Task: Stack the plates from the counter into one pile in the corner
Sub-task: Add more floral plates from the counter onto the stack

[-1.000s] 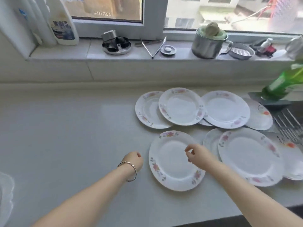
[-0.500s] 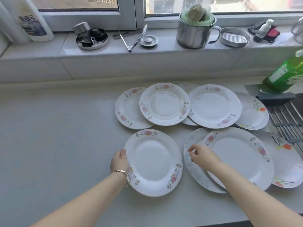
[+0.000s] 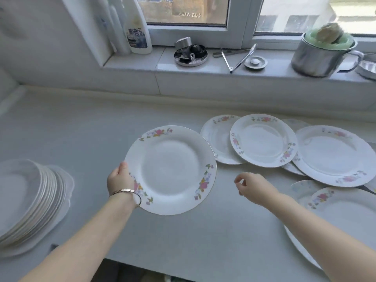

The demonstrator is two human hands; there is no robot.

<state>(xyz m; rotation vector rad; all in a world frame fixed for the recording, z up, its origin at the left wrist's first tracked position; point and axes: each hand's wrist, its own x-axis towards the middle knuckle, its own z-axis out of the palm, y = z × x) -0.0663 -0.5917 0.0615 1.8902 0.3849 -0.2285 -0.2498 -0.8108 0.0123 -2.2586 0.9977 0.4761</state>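
Partly out of sight, the left hand [image 3: 120,180] grips the near-left rim of a round white china plate with pink flower sprays [image 3: 171,169]. The thumb lies on top of the rim, and the fingers underneath are hidden by the plate. That plate is held over the pale grey counter [image 3: 81,129], tilted a little. Just right of it, the right hand [image 3: 254,188] hangs with fingers loosely curled, thumb and forefinger close together, holding nothing. A thin metal bracelet [image 3: 126,191] circles the left wrist at the plate's near edge.

Well left of the held plate stands a pile of white plates [image 3: 30,200]. It is blurred and cut off by the edge of view, so its count cannot be told. Right of the held plate lie loose flowered plates [image 3: 264,140], overlapping, some showing only slivers under their neighbours. The nearest large flowered plate [image 3: 345,216] is partly covered by the right forearm and also cut off.

Beyond the held plate, on the window sill [image 3: 134,62], a tall white plastic bottle [image 3: 138,31] bears a label with dark blue characters, too blurred to read. Faint lettering behind the window glass is just as illegible.
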